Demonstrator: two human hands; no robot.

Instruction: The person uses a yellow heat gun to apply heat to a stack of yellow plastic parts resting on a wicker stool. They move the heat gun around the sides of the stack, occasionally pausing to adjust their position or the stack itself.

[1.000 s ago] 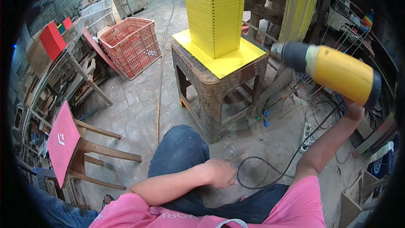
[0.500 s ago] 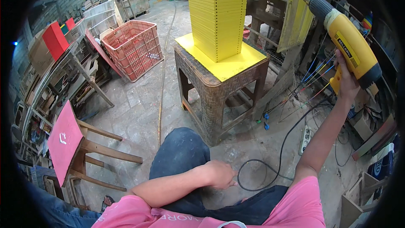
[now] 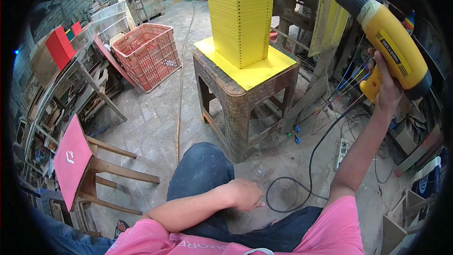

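My right hand (image 3: 388, 87), raised at the right, is wrapped round the handle of a yellow and black heat gun (image 3: 394, 47). The gun's metal nozzle points up and to the left, toward the stack but apart from it. Its black cord (image 3: 311, 170) drops to the floor in a loop. Ahead of me stands a tall stack of yellow panels (image 3: 238, 23) with dark holes along its corner edges. It rests on a yellow sheet (image 3: 255, 79) atop a brown stool (image 3: 236, 123). My left hand (image 3: 245, 193) hangs loosely beside my knee, holding nothing visible, with some fingers hidden.
Left of the stool is a red plastic crate (image 3: 148, 56). A wooden stool with a pink seat (image 3: 73, 160) lies tipped at the left. Near my right forearm, a power strip (image 3: 340, 153) lies on the floor, with thin coloured rods (image 3: 347, 86) behind it.
The heat gun has shifted slightly left and turned in my right hand, its nozzle now nearer the stack. My left hand stays almost where it was.
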